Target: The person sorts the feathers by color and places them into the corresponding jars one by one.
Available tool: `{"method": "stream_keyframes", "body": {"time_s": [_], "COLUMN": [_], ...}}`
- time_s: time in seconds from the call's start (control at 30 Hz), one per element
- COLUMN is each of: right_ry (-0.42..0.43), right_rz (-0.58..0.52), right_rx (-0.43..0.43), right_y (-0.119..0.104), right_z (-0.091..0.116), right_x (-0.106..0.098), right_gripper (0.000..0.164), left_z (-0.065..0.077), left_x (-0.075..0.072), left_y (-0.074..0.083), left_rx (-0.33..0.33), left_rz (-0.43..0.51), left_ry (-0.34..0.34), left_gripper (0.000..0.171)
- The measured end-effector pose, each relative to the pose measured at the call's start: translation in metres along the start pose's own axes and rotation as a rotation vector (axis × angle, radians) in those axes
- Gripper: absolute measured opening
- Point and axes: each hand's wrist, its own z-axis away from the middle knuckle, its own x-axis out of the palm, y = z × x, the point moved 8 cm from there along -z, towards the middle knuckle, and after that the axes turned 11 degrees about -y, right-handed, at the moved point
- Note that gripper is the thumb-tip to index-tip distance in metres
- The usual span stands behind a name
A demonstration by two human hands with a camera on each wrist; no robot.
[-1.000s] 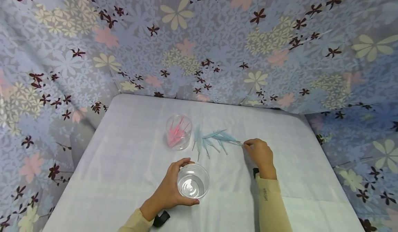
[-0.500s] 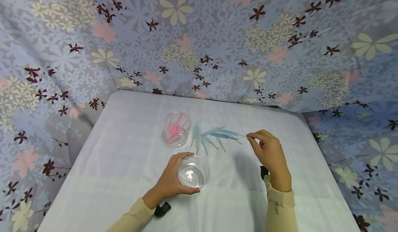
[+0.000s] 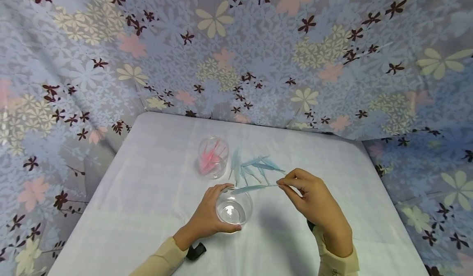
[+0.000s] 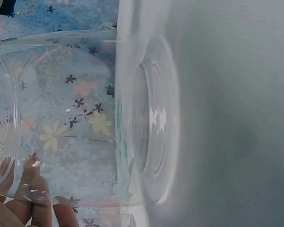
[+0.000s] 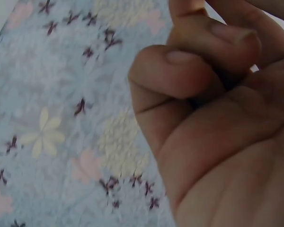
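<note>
My left hand grips a clear plastic cup from its left side, thumb near and fingers at the far side. In the left wrist view the cup stands between the fingers and thumb with its base at the white cloth. A light blue feather is pinched by its quill in my right hand. Its tip reaches over the cup's far rim. The right wrist view shows the hand with curled fingers; the feather is out of sight there. Several more blue feathers lie just beyond the cup.
A second clear cup with pink feathers stands behind the left hand. White cloth covers the table. Flowered fabric hangs behind it and at both sides.
The right hand has lifted one blue feather from the pile and brought it left and nearer, to the cup's rim. The left hand keeps its grip on the cup.
</note>
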Motion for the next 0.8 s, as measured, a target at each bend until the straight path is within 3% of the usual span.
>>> {"method": "stream_keyframes", "body": {"time_s": [0.23, 0.5, 0.8], "right_ry": [-0.052, -0.16, -0.252], "right_rz": [0.029, 0.062, 0.087], "right_rx": [-0.068, 0.022, -0.009], "right_y": [-0.011, -0.006, -0.012], "right_z": [-0.011, -0.021, -0.027], "right_x": [0.03, 0.064, 0.094], "right_gripper": [0.019, 0.012, 0.011], "left_z": [0.0, 0.0, 0.001], "left_x": [0.0, 0.0, 0.0], "left_y": [-0.003, -0.003, 0.002], "left_rx": [-0.031, -0.036, -0.029], "left_rz": [-0.008, -0.017, -0.003], "left_ry": [-0.024, -0.036, -0.05], "left_gripper": [0.107, 0.108, 0.111]}}
